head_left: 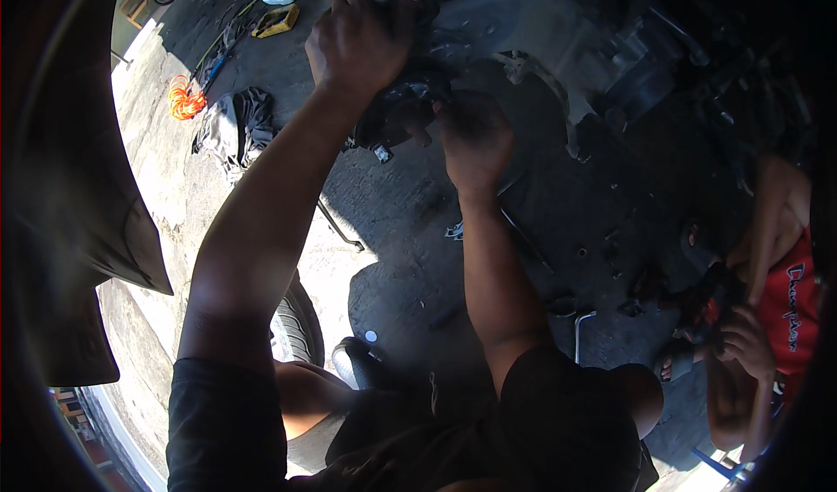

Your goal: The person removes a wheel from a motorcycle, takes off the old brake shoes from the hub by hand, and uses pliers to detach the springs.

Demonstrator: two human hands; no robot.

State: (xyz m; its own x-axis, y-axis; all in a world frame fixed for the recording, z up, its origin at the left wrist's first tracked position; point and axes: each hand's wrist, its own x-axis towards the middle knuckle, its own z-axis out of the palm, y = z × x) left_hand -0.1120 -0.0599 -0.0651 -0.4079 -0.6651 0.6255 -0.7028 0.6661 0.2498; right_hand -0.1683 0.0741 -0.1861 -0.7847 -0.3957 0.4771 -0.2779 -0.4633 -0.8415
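My left hand (356, 45) is raised at the top centre, its fingers curled over a dark part of what looks like a vehicle's wheel assembly (397, 108). Lower and to the right, my right hand (475, 143) is closed against that assembly's underside, its fingertips in shadow; exactly what they grip is unclear. A pale metal arm (567, 108) hangs right of my right hand, below a smooth dark curved panel (514, 17).
A co-worker in red (780, 291) holds a dark red tool (708, 304) at the right. Loose tools, including a bent bar (577, 335), lie on the floor. An orange coiled hose (187, 99), cloth (234, 126) and yellow container (275, 21) lie upper left; a tyre (296, 326) is below.
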